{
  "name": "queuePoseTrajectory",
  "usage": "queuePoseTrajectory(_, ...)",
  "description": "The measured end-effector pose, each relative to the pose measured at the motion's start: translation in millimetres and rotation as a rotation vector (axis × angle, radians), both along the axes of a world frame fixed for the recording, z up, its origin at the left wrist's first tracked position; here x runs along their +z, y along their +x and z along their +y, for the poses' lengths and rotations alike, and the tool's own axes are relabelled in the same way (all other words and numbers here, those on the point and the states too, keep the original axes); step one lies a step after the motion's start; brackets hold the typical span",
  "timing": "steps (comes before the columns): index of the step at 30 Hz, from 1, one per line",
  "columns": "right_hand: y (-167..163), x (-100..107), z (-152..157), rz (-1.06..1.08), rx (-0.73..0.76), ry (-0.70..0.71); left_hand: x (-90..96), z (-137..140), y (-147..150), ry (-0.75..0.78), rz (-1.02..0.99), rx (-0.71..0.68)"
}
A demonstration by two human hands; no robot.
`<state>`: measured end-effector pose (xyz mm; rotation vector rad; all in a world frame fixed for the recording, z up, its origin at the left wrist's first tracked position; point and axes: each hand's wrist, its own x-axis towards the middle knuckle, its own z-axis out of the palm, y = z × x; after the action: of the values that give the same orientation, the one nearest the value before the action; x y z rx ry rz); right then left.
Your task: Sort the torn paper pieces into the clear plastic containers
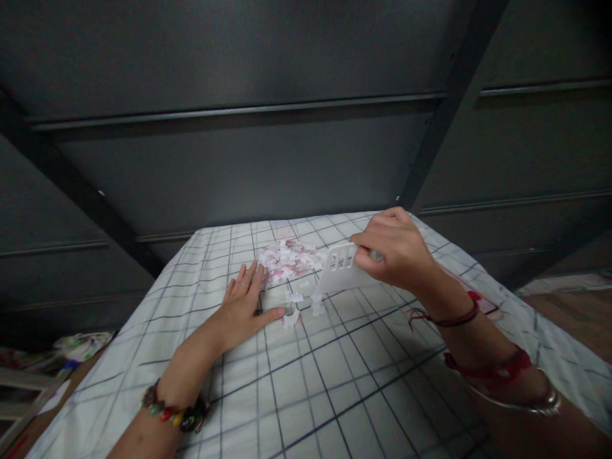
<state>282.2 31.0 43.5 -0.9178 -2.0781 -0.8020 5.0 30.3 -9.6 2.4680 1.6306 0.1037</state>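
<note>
A heap of torn white and pink paper scraps (289,260) lies on the checked tablecloth (306,389). My left hand (243,312) rests flat on the cloth, fingers spread, at the heap's left edge. Its thumb is beside a few loose scraps in front of the heap. My right hand (394,248) pinches the upper edge of a flat white plastic piece (342,274) with slots in it. The piece stands on edge, its lower side at the cloth, right of the heap. Part of it is hidden behind my fingers.
A dark metal panel wall (258,166) stands directly behind the table. Partly behind my right forearm lies a flat item with red and pink print (482,303). A pale slatted frame (23,382) is at the lower left, beside the table.
</note>
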Motion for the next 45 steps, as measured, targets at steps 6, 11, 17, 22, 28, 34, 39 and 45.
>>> queuePoseTrajectory(6, -1.3, -0.1, -0.7, 0.011, 0.021, -0.040, -1.4, 1.0, -2.2, 0.020, 0.000, -0.017)
queuePoseTrajectory(11, -4.6, 0.2, -1.8, -0.006, 0.006, -0.005, 0.3, 0.7, -0.5, 0.009, -0.009, -0.007)
queuePoseTrajectory(17, -5.0, 0.0, -2.1, 0.006, 0.023, 0.011, 0.7, 0.6, 0.7, -0.002, 0.006, 0.007)
queuePoseTrajectory(22, -1.9, 1.4, -2.6, -0.011, 0.058, -0.001, 0.5, 0.7, -0.1, -0.006, -0.008, 0.001)
queuePoseTrajectory(28, -1.6, 1.8, -3.3, 0.016, 0.110, -0.034, 4.6, -0.5, 2.3, -0.049, 0.003, -0.013)
queuePoseTrajectory(34, -3.6, 4.3, -6.6, 0.017, 0.153, -0.096, 14.7, -5.5, 1.3, -0.141, 0.010, -0.133)
queuePoseTrajectory(39, -7.6, 7.8, -17.5, 0.023, 0.164, -0.114, 18.2, -8.0, -2.1, -0.187, 0.017, -0.195)
queuePoseTrajectory(45, -2.9, 9.0, -48.4, -0.013, 0.161, -0.236, 17.0, -8.5, -3.1, -0.194, 0.011, -0.212)
